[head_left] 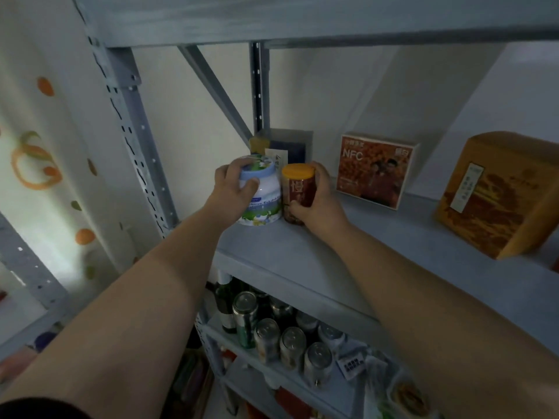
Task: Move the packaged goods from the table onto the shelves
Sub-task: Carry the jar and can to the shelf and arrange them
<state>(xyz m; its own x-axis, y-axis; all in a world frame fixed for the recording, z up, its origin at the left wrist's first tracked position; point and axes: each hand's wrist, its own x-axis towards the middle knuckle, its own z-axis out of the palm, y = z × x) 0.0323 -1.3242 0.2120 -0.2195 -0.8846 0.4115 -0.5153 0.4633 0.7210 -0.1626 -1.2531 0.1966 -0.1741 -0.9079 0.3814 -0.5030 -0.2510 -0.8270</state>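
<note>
Forearms [136, 313] reach the grey metal shelf [332, 255], left hand [231, 189] gripping a blue-lidded white plastic jar [263, 198], right hand [316, 204] an orange-lidded dark red jar [298, 189]; standing close together there, either may topple if a hand snags

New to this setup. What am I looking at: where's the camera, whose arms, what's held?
No machine: a person works bare-handed. The one picture comes from a wide-angle camera on their head, looking forward and down. The left hand grips a white jar near its blue lid; the right hand grips a red jar with an orange lid. Both jars seem to stand side by side on a grey shelf. Behind sits a dark box; to the right, an NFC box and an orange box. Lower down stand drink cans.
</note>
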